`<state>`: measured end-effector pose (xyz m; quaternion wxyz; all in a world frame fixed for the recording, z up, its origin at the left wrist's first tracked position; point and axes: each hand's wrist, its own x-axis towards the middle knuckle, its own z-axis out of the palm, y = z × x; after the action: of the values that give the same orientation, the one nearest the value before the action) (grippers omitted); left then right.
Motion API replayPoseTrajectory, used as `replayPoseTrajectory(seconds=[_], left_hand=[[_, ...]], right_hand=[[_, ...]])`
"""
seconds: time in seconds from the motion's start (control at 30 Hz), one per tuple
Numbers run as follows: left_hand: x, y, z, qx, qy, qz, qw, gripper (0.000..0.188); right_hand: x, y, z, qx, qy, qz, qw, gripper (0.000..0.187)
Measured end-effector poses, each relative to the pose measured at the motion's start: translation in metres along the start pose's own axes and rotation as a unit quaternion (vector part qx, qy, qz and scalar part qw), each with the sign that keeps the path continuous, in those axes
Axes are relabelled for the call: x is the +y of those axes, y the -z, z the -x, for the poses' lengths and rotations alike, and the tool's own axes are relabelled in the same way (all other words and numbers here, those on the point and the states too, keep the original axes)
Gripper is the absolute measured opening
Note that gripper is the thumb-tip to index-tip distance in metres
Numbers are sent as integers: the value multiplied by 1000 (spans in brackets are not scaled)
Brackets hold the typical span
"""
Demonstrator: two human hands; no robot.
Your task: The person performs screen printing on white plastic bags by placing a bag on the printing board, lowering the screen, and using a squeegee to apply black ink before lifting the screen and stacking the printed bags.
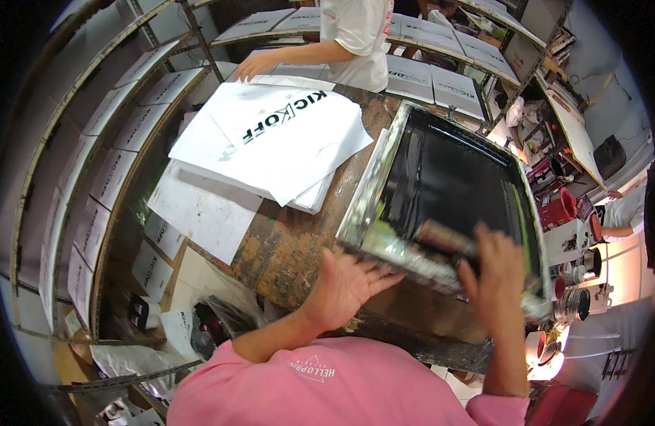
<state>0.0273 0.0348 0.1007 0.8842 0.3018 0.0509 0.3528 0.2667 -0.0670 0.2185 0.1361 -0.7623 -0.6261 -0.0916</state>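
A screen-printing frame (353,206) with a dark, wet-looking mesh lies tilted up on the worn wooden table (288,245). Its near edge is smeared with ink. My left hand (345,287) is open, palm partly up, with its fingertips at the near left corner of the frame. Over the near part of the mesh, my right hand (494,273) grips a squeegee (444,238) with a brownish wooden handle; both are blurred by motion. Left of the frame lies a stack of white paper sheets (285,145), the top one printed with large black lettering.
A person (356,46) in a white shirt stands across the table, one hand by the stack. Racks (121,142) holding printed sheets line the left and back. Cans and tubs (572,305) stand at right, near another person's arm (615,231). A loose sheet (206,209) overhangs the table's left edge.
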Motion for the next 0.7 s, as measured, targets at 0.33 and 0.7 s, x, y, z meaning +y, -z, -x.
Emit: replayPoseTrajectory(seconds=[0.33,0.7], left_hand=[[-56,86,54,204,167,-17,964,105],[-51,91,57,191,181,-41,964,120]], right_hand=[[5,-123,67,-171,12,-113,979,46],[125,-225,-120,-7,61,-24,998,36]])
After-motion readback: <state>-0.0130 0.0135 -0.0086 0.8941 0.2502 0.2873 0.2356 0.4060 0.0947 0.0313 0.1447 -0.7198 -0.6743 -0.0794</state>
